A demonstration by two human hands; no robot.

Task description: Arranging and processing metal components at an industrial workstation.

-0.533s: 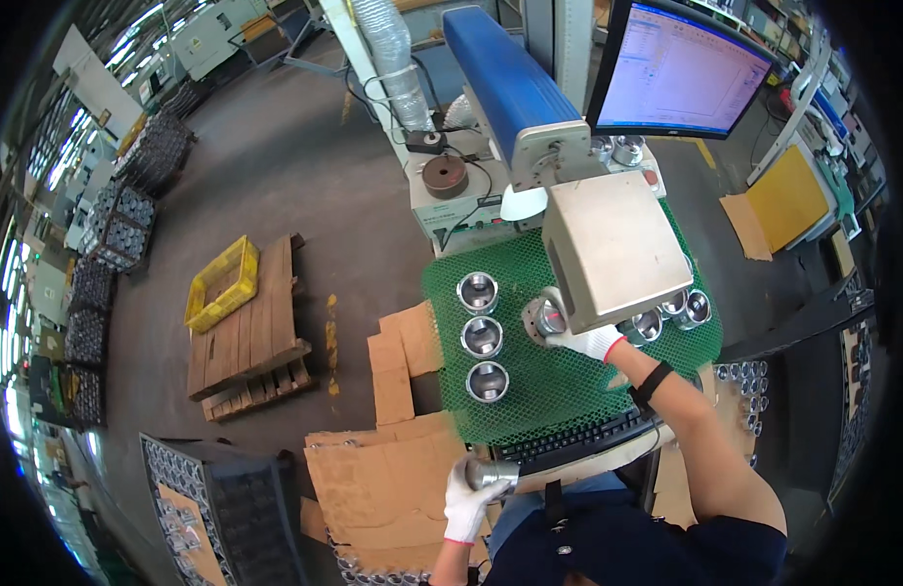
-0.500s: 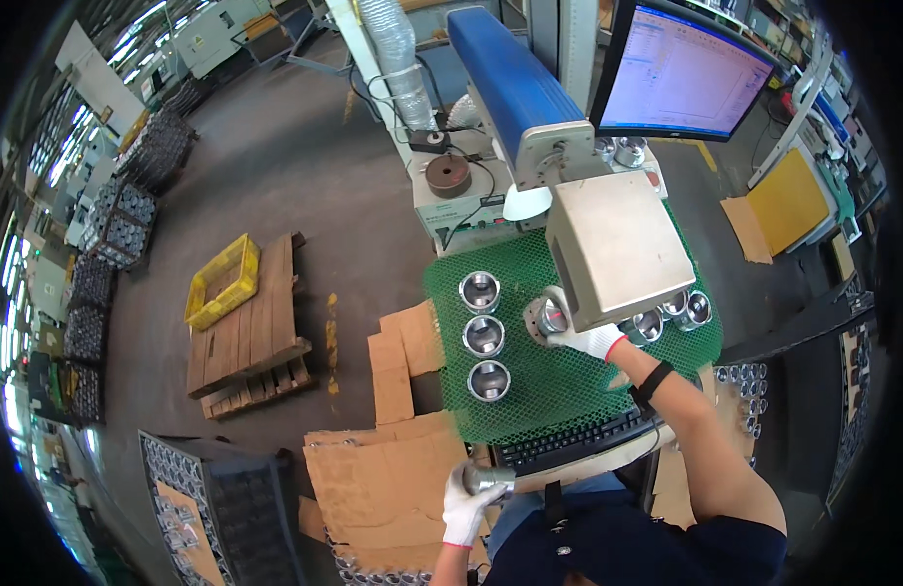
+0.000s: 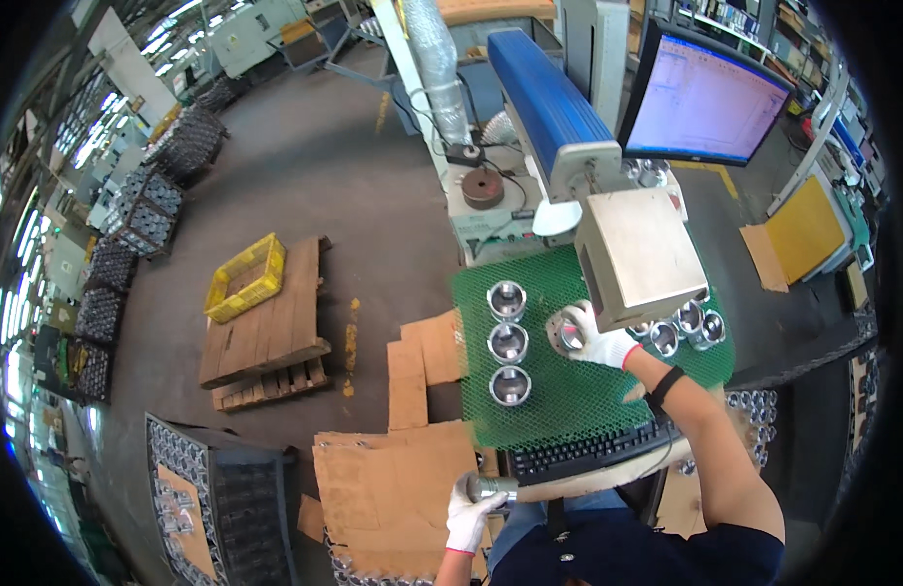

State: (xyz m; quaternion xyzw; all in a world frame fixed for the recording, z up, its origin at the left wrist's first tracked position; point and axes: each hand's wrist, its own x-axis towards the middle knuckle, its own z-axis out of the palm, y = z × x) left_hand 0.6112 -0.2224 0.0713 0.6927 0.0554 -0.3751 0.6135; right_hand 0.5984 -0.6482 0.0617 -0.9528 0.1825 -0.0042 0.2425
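My left hand (image 3: 465, 518), in a white glove, is closed round a metal piston (image 3: 494, 487) held on its side near the keyboard's left end. In a matching glove, my right hand (image 3: 605, 344) reaches under the machine's boxy head and has its fingers round another piston (image 3: 571, 334), which stands on a round base on the green mesh mat (image 3: 554, 410). Three pistons stand in a column left of it, the middle one (image 3: 508, 344) with its hollow end up. To the right of my right hand several more are grouped, one being an upright piston (image 3: 708, 330).
A beige box-shaped head (image 3: 642, 259) on a blue machine arm (image 3: 549, 93) overhangs the mat. A black keyboard (image 3: 588, 447) lies along the near edge. The monitor (image 3: 707, 93) is at back right. Cardboard (image 3: 393, 479) and a pallet (image 3: 266, 332) with a yellow crate (image 3: 246, 277) are leftward.
The whole scene has shifted right and slightly down in the picture as my head moved. My right hand's fingers have come further over the piston. The left still holds its piston.
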